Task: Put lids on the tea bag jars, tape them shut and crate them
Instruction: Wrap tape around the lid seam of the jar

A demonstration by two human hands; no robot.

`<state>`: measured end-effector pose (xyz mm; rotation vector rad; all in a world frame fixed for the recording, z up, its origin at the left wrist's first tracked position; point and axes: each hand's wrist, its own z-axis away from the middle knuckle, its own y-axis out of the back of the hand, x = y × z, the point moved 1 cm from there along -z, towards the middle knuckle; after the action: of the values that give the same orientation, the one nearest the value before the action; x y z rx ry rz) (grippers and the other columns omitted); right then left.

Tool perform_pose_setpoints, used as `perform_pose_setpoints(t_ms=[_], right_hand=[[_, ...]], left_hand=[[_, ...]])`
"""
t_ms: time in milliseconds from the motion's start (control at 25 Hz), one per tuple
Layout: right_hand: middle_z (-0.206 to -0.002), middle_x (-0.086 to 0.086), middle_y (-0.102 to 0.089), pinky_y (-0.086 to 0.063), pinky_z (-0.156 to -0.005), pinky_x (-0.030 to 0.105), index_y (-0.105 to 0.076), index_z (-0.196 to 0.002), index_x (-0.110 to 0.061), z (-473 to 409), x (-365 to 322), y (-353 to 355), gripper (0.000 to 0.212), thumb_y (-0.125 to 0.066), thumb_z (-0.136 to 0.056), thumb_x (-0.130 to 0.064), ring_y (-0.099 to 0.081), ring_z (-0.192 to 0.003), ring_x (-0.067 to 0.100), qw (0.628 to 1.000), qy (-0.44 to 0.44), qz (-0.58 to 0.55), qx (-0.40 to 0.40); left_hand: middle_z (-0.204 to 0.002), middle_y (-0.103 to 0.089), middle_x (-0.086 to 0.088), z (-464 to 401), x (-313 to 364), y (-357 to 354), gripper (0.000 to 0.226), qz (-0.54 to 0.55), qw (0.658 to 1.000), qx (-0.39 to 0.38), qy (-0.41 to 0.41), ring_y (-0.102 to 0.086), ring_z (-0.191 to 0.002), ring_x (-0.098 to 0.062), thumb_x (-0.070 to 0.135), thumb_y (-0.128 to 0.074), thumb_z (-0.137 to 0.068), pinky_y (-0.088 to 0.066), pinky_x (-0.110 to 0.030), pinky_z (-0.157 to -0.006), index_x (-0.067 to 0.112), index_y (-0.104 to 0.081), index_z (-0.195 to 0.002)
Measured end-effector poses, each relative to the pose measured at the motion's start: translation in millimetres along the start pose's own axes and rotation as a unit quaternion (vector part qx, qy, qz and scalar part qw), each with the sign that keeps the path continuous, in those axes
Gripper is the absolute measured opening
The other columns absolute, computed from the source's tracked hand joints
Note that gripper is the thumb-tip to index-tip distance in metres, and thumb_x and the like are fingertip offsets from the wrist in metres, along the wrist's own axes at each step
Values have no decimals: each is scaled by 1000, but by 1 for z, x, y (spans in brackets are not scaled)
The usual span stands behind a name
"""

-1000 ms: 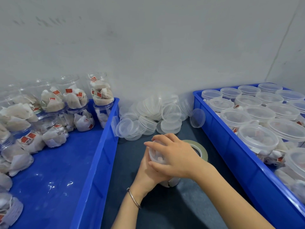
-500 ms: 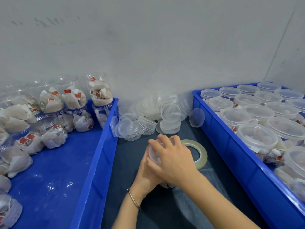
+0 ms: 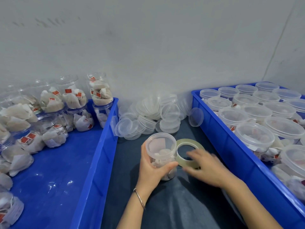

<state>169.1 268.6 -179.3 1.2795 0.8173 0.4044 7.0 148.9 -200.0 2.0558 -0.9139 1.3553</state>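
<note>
Single head-worn view looks down and forward, close above the hands [image 3: 181,166].

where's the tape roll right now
The tape roll lies flat on the dark mat between the two crates, just right of the jar, under the right hand.

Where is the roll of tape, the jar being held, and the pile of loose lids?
roll of tape [image 3: 196,145], head view, on its far rim.
jar [image 3: 160,147], head view, on its lid.
pile of loose lids [image 3: 149,113], head view, on its middle.
</note>
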Motion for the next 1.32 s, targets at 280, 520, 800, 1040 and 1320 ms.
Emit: perform_pose_setpoints(t_ms=[280,520,800,1040,1320], right_hand=[[-90,-6,-57,-45,-88,39,-48,-94,-21,0,-5,2,32,-38,-95,-51,-57,-82,14,981,-41,-131,138],[-51,5,-42,-33,-42,28,-45,-80,-14,26,-44,46,28,-42,-91,-40,-34,-45,11,828,93,-475,283],[-47,-6,-40,-29,-43,30,-47,-86,-6,39,-60,44,42,-41,-85,-48,-32,-40,9,896,144,-276,317],[-49,-5,-43,-35,-47,37,-48,-88,-10,35,-61,43,50,-26,-84,-55,-41,-42,17,908,60,-227,346],[-54,5,-49,-42,-51,49,-50,-83,-12,26,-62,42,44,-19,-88,-43,-45,-48,21,868,34,-303,391]], left_hand=[[-135,-44,20,-2,37,10,72,49,994,85,48,-48,-120,10,34,-76,-77,-44,-21,-99,35,-33,-135],[-127,-53,21,-29,112,-11,46,-48,999,-10,0,-49,-114,15,47,-49,-90,-40,-7,-90,32,-45,-133],[-154,-30,10,-21,121,-30,60,-216,963,-158,-11,-21,-132,13,46,-36,-97,-12,7,-98,19,-29,-150],[-151,-30,12,1,107,-39,46,-231,963,-111,-89,-19,-130,16,25,-40,-103,-12,3,-103,14,-35,-147],[-131,-59,-5,20,107,-46,36,-299,919,20,-257,-57,-118,-13,21,-51,-96,-46,-22,-99,3,-61,-126]])
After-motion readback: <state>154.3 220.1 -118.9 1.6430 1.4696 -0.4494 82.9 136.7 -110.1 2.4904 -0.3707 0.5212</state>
